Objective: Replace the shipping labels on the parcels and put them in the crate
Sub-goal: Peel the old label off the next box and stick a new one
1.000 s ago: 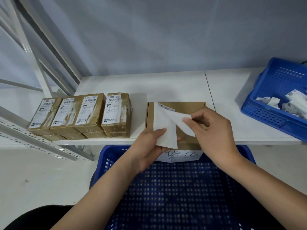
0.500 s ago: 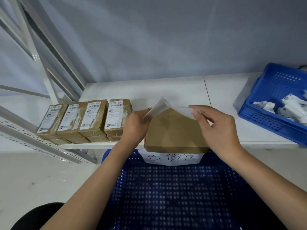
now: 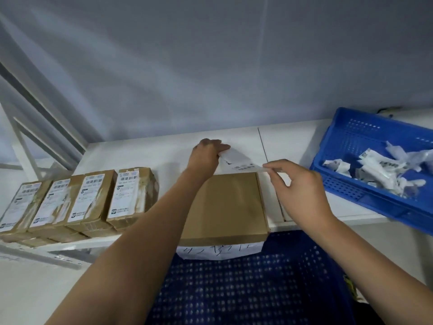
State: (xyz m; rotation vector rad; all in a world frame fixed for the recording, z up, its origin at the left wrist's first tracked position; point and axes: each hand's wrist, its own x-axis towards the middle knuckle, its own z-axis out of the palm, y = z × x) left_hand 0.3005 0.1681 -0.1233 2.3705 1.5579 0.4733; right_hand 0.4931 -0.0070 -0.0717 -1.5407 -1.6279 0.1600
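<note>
A shipping label (image 3: 241, 161) is being held stretched above the far edge of a flat brown parcel (image 3: 225, 207), which is lying on the white desk (image 3: 145, 151) directly in front of the person. The label's far-left corner is being pinched by the left hand (image 3: 206, 152), fingers closed on the paper; its near-right edge is being pinched between thumb and forefinger of the right hand (image 3: 302, 186), the remaining fingers being curled loosely. The label's long axis is thus being kept slanted from far-left to near-right, across the parcel's far right corner, and the sheet is being held just beyond and above the bare top face rather than on it. Whether any part is touching the cardboard cannot be told. The right hand is judged the nearer to the parcel's top; a draw toward the person and downward would be needed to lay the label flat. Four labelled parcels (image 3: 77, 198) are standing in a row to the left. A blue crate (image 3: 234, 289) is waiting below the desk edge, and a second blue bin (image 3: 346, 137) of crumpled label scraps (image 3: 384, 170) is sitting at the right.
</note>
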